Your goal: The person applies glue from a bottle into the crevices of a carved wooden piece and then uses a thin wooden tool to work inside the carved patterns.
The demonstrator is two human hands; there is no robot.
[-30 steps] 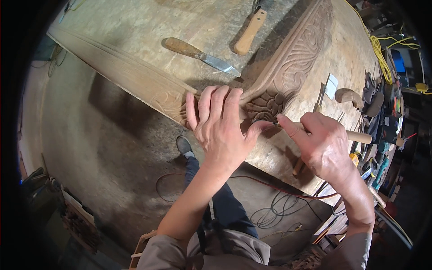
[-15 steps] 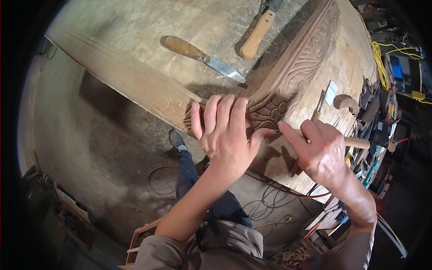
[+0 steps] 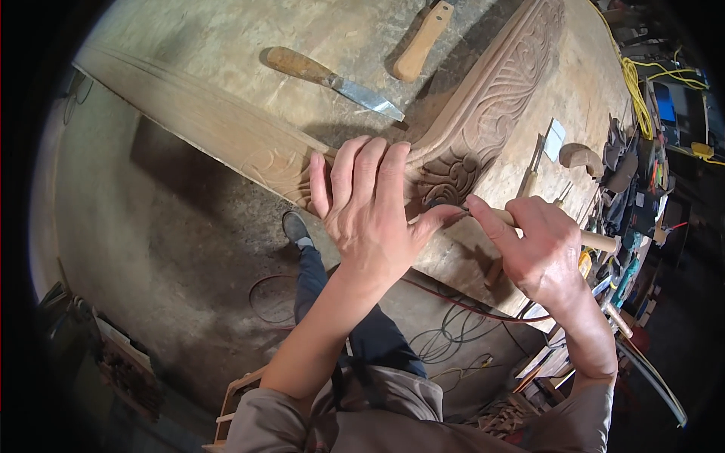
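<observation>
A carved wooden frame [image 3: 498,113] with scroll and leaf relief turns a corner in front of me. Over that corner lies my left hand [image 3: 371,208], its fingers stretched across the wood and its thumb reaching right, to the tip of the tool. My right hand [image 3: 545,245] is closed around a carving chisel [image 3: 599,241]; the end of its pale wooden handle sticks out behind the palm. The chisel's blade is mostly hidden between the hands, close to the carved leaves at the corner.
Beyond the corner lie a flat-bladed knife [image 3: 302,65] and another wooden-handled tool [image 3: 423,41]. Right on the bench are slim carving tools [image 3: 529,183], a white paper piece [image 3: 554,140] and a curved brown block [image 3: 581,157]. Yellow cord [image 3: 638,106] hangs farther right; cables [image 3: 449,336] lie below.
The whole view has shifted a little, with the bench items now slightly higher and farther left. Both hands keep nearly the same hold at the corner.
</observation>
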